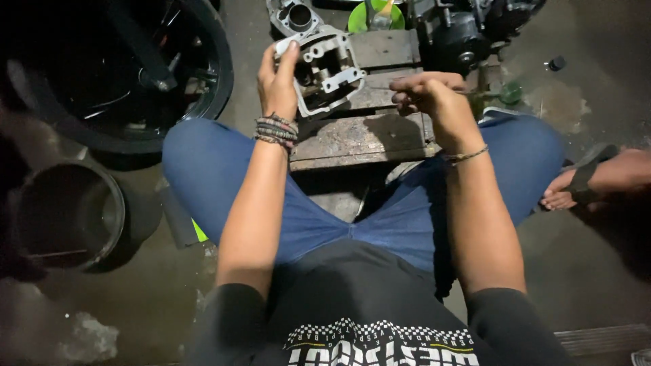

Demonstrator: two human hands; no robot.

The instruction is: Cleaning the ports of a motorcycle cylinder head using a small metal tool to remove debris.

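Grimy concrete floor, dimly lit; we sit low with knees apart in blue jeans, a worn wooden block between them.

Our left hand is raised, wrist bent back, beaded bracelets on the forearm. Its fingers wrap the left edge of a grey cast-metal engine housing, thumb pressed on the upper rim. The housing is tilted, its open cavity facing us, lower edge near or on the wooden block; we cannot tell if it touches.

Our right hand sits just right of the housing, fingers curled into a loose fist, knuckles up, a thin cord bracelet at the wrist. Something slender may be pinched in it; we cannot tell what it is.

Beyond the right hand: a dark engine assembly. Beyond the housing: a bright green round container. Far left of the left hand: a black tyre and wheel, and nearer us a dark round metal drum. Right of our right forearm: another person's sandalled foot.
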